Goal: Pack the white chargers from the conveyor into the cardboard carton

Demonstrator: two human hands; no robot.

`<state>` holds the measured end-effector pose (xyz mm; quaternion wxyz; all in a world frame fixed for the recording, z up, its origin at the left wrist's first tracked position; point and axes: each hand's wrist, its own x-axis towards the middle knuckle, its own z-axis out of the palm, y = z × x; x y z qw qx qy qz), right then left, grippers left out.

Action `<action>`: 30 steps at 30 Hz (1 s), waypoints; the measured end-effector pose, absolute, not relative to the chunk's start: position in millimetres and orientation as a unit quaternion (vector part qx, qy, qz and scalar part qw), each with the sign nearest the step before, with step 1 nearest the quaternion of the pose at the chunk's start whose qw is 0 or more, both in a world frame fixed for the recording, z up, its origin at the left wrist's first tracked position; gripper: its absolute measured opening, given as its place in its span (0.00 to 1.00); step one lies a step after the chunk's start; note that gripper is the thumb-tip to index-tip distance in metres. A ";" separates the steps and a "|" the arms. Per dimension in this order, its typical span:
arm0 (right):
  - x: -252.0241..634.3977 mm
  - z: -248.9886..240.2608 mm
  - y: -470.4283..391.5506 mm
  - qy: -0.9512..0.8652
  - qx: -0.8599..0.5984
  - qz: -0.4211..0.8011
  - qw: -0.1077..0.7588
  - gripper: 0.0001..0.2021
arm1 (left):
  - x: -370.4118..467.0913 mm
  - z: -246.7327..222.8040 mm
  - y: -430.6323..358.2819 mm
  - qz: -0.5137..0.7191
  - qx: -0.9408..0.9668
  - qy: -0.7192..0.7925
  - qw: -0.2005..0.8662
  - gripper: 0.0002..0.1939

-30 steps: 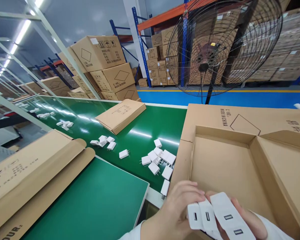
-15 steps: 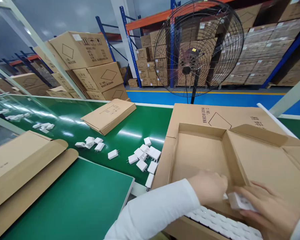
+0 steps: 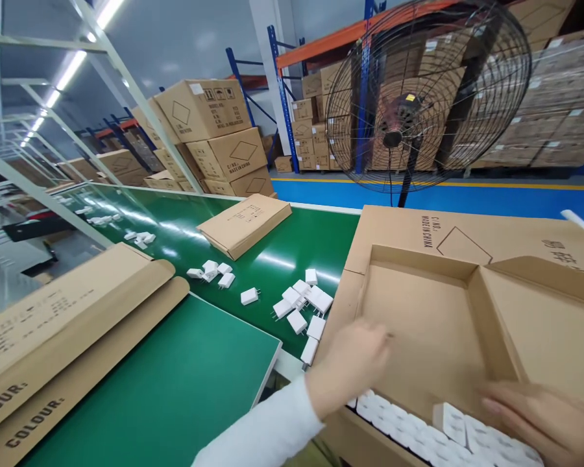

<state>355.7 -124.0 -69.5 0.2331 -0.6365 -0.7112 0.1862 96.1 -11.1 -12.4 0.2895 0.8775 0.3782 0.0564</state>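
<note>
My left hand [image 3: 353, 360], in a white sleeve, hovers over the left edge of an open cardboard box [image 3: 418, 305]. Its fingers look curled but motion smears them, and no object shows in them. At the box's lower right, my right hand [image 3: 545, 415] is blurred, with fingers stretched out beside the white plug chargers [image 3: 450, 421]. Those chargers stand in close rows along the near side of the box, a few higher than their neighbours. Loose white chargers [image 3: 299, 301] lie in a cluster on the green belt left of the box.
A flat carton [image 3: 246, 224] rests on the green conveyor belt [image 3: 272, 263], with more charger clusters further left. Cardboard boxes [image 3: 78, 311] lie at the left by a green board [image 3: 175, 383]. A large black fan [image 3: 428, 97] stands behind, before stacked cartons.
My left hand has moved left, away from my right hand. The charger near my right fingers now stands in the row. The view has turned left.
</note>
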 end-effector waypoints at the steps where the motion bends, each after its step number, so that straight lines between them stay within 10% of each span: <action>1: 353.8 -64.2 -115.9 -0.716 -0.638 0.184 0.216 0.17 | 76.3 -12.7 -8.8 0.052 0.860 0.454 0.226 0.18; 9: 256.2 -43.5 1.6 -0.853 -0.503 0.138 0.034 0.14 | 10.1 -59.5 -6.5 -0.068 0.779 0.609 0.136 0.14; 21: 150.4 -92.4 119.6 -0.903 -0.422 0.044 -0.059 0.12 | -27.0 -57.5 18.7 0.430 0.320 0.465 0.704 0.20; 27: 156.8 -102.1 132.4 -0.911 -0.405 0.018 -0.083 0.13 | -17.9 -75.0 27.4 0.301 0.372 0.536 0.695 0.19; 30: 165.5 -100.8 139.2 -0.912 -0.401 -0.002 -0.083 0.11 | -7.4 -78.8 25.8 0.257 0.564 0.597 0.510 0.22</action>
